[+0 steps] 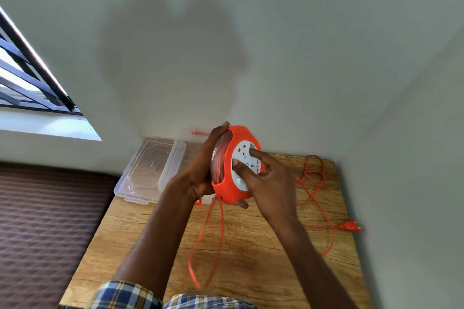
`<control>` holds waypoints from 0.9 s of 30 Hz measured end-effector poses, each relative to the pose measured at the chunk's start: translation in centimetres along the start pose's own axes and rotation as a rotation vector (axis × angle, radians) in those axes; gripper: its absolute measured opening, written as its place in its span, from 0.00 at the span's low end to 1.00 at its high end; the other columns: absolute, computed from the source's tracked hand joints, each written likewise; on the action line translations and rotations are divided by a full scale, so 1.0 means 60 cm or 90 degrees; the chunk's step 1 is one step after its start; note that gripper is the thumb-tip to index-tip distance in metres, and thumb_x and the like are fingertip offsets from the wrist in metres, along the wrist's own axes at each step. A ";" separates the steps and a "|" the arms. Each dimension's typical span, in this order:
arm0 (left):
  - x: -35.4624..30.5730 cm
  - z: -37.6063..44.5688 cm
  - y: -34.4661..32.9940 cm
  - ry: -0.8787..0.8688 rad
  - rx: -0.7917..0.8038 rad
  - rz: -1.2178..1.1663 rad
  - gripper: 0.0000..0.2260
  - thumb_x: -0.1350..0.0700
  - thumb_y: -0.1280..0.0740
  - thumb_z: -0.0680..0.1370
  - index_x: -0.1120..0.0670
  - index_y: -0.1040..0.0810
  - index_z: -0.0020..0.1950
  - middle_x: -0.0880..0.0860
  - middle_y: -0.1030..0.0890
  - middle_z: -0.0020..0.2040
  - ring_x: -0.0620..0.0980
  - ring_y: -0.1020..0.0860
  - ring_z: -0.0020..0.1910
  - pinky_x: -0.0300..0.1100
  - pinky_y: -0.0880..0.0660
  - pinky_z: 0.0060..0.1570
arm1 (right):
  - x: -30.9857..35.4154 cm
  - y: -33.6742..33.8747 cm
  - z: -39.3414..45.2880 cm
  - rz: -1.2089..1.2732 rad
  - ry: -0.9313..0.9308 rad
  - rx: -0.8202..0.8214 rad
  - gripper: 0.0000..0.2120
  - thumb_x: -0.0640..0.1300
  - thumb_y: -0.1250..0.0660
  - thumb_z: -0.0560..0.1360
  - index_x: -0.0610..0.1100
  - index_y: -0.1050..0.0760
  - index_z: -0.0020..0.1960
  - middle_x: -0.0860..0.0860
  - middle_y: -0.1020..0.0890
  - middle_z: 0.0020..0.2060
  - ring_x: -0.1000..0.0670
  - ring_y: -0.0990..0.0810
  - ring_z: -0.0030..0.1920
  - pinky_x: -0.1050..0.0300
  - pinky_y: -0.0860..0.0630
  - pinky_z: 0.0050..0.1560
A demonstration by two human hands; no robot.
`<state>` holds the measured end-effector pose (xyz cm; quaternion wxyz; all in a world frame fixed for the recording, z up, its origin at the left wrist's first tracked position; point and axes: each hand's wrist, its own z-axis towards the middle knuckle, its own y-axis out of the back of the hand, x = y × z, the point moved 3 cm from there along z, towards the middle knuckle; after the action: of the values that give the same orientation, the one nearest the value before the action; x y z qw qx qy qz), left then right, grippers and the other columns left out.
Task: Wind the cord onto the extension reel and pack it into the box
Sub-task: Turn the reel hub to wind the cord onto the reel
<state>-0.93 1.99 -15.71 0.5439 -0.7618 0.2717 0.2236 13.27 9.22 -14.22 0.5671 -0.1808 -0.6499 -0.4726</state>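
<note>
mid frame, above the table [140, 223]: left hand [203, 170] clamps the orange reel [232, 178] by its rim, right hand [263, 178] holds fingertips on the white face. looks light, rigid; cord [324, 208] limp, tangle-prone. clear box [148, 170] left of centre.

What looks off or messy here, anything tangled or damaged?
No damage visible. Most of the orange cord is still loose: a heap at the far right of the wooden table, plug at the right edge, and a loop hanging below the orange reel. The clear plastic box overhangs the table's left edge.
</note>
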 end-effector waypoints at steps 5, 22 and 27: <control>0.000 -0.002 0.008 -0.023 -0.013 -0.018 0.33 0.28 0.35 0.79 0.53 0.17 0.69 0.60 0.17 0.68 0.61 0.18 0.65 0.60 0.22 0.66 | 0.011 0.014 0.004 -0.088 0.059 0.018 0.28 0.74 0.33 0.71 0.64 0.23 0.67 0.61 0.13 0.46 0.64 0.17 0.41 0.63 0.20 0.41; 0.005 -0.005 0.022 -0.002 -0.002 -0.022 0.32 0.28 0.36 0.79 0.52 0.16 0.69 0.60 0.16 0.66 0.60 0.16 0.62 0.59 0.20 0.61 | 0.020 0.038 0.010 -0.294 0.325 0.231 0.33 0.41 0.30 0.78 0.74 0.34 0.71 0.58 0.26 0.73 0.52 0.21 0.65 0.48 0.17 0.51; 0.003 -0.005 0.015 -0.001 -0.003 -0.002 0.31 0.28 0.35 0.79 0.52 0.16 0.68 0.59 0.15 0.66 0.60 0.17 0.64 0.59 0.21 0.63 | 0.014 0.024 0.003 -0.248 0.175 0.071 0.30 0.70 0.30 0.68 0.74 0.32 0.68 0.65 0.15 0.48 0.61 0.16 0.51 0.57 0.18 0.47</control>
<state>-1.39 1.45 -16.39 0.5428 -0.7633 0.2697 0.2237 14.02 9.83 -12.83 0.5575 0.0452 -0.6145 -0.5564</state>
